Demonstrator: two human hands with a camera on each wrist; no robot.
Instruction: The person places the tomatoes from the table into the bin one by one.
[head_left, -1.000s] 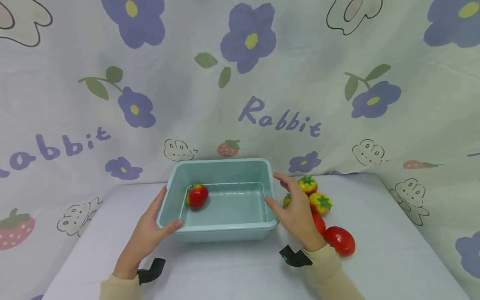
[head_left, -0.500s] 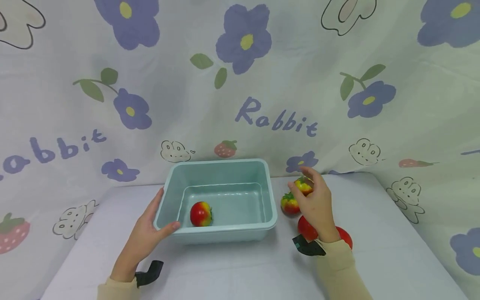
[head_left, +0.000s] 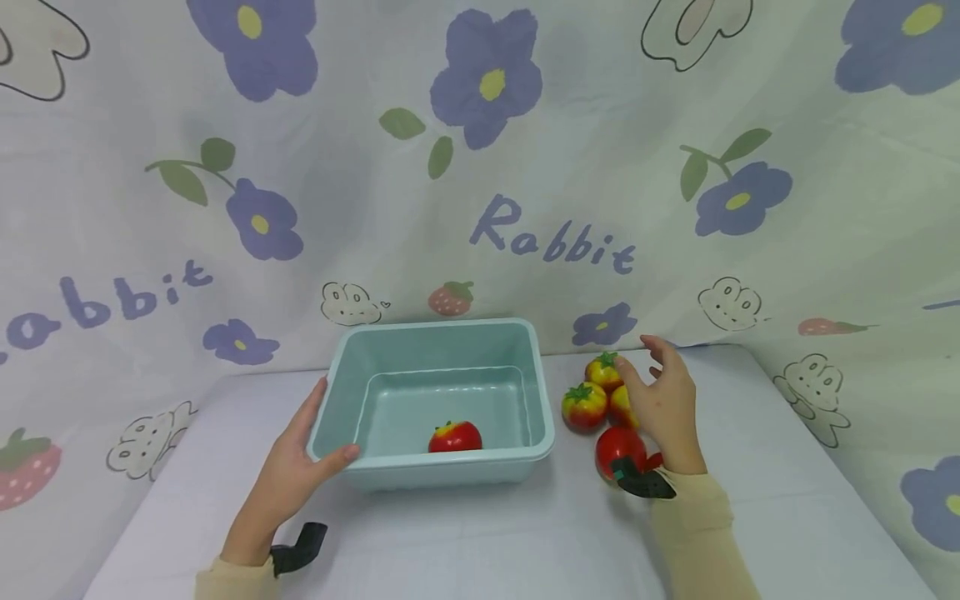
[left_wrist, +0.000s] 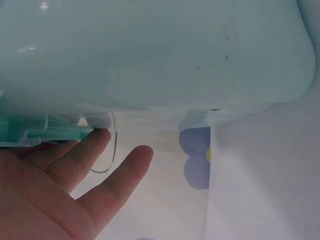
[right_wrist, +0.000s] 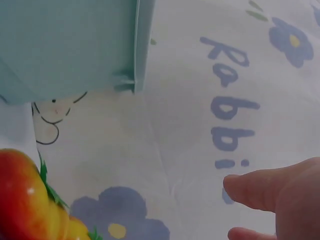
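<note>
A pale blue-green plastic basin (head_left: 431, 471) stands on the white table. My left hand (head_left: 288, 467) holds its left end, thumb over the front rim and fingers along the outer side wall. Inside the basin, by the front wall, lies a red-and-yellow tomato (head_left: 455, 437), its lower part hidden. My right hand (head_left: 663, 404), thumb and fingers apart and holding nothing, hovers over the right side of a cluster of tomatoes. A yellow-red tomato (head_left: 585, 407), another tomato (head_left: 602, 372) behind it and a red tomato (head_left: 619, 450) in front show there; the hand and wrist partly hide others.
A flower-and-rabbit printed cloth (head_left: 360, 217) hangs directly behind the table (head_left: 465, 542). The basin stands close to it, left of the tomatoes. Black wrist straps show at the left wrist (head_left: 298, 550) and right wrist (head_left: 643, 481).
My right hand has moved rightward from beside the basin to over the tomatoes. In the basin, the tomato has rolled from the left toward the front and right. My left hand keeps its hold.
</note>
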